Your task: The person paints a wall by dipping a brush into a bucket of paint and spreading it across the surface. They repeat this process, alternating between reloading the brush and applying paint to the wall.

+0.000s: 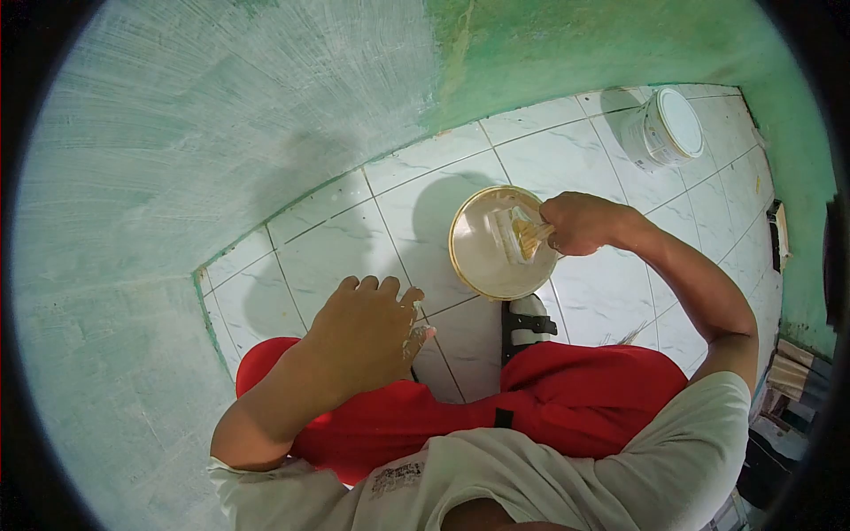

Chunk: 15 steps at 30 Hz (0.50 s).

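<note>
My right hand (580,223) is closed round the handle of a wide paintbrush (521,237). The brush head is over the inside of a round paint bucket (459,257), which holds whitish paint. My left hand (367,323) is held out over my knee with the back of the hand up, fingers apart and nothing in it. White paint is smeared on its thumb and index finger. The bucket stands on the tiled floor just beyond my foot.
A second white bucket with a lid (680,124) stands near the far corner. The wall (266,97) on the left carries streaky white paint over green; the far stretch (567,53) is still green. Several items (792,380) lie at the right edge of the white tile floor (549,133).
</note>
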Available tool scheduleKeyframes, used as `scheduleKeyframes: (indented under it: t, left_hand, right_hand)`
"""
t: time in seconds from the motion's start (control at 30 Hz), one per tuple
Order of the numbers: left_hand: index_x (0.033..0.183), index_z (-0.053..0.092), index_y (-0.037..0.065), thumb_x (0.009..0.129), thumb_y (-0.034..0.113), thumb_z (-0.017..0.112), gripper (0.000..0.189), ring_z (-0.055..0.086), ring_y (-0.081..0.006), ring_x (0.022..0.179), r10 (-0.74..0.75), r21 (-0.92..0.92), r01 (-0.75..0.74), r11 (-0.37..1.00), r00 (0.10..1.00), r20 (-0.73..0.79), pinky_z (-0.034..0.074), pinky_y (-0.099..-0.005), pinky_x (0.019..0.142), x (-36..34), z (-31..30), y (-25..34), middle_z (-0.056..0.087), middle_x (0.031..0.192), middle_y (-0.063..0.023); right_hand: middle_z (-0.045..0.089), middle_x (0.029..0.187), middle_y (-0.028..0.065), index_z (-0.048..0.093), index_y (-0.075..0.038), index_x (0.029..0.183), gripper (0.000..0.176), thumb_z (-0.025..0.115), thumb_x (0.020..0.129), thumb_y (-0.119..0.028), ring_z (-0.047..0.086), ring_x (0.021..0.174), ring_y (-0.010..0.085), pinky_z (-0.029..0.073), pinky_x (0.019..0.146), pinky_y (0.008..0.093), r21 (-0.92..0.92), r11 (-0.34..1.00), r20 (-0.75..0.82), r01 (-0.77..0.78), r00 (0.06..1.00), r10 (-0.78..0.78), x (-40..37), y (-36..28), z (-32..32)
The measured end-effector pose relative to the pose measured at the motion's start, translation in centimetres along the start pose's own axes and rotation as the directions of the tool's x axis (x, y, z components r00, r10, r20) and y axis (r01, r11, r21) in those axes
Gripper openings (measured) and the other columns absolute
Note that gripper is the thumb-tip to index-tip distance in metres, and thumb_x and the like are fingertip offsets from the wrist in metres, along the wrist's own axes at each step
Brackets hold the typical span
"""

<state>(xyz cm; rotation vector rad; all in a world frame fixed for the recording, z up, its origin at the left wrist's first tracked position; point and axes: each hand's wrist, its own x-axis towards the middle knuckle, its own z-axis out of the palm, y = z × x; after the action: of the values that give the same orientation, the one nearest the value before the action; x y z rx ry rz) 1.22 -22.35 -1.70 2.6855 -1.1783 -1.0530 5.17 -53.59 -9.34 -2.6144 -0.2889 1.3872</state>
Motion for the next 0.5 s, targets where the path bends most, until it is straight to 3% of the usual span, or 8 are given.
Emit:
scheduleKeyframes:
  t: [0.3,0.5]
  left_hand:
    - [0.13,0.058,-0.004,0.099,0.036,0.055,0.051,0.062,-0.0365,0.108,-0.015,0.012,0.014,1.0,0.999,0.043,0.046,-0.0438,0.101,0.0,-0.3,-0.2,0.065,0.114,-0.0219]
    - [0.13,0.058,-0.004,0.099,0.036,0.055,0.051,0.062,-0.0358,0.11,-0.038,0.002,0.038,0.999,0.996,0.076,0.045,-0.0442,0.102,0.0,-0.6,-0.1,0.065,0.116,-0.0216]
  right_hand:
    - [0.068,0.094,0.0193,0.064,0.008,0.105,0.035,0.064,0.081,-0.018,0.066,0.087,0.0302,0.05,0.075,0.0415,0.039,0.999,0.118,0.008,0.993,-0.013,1.8,1.0,0.2]
    - [0.068,0.101,0.0202,0.064,0.006,0.11,0.038,0.062,0.088,-0.025,0.066,0.095,0.0313,0.049,0.082,0.0424,0.052,0.999,0.13,0.001,0.991,-0.007,2.1,0.5,0.2]
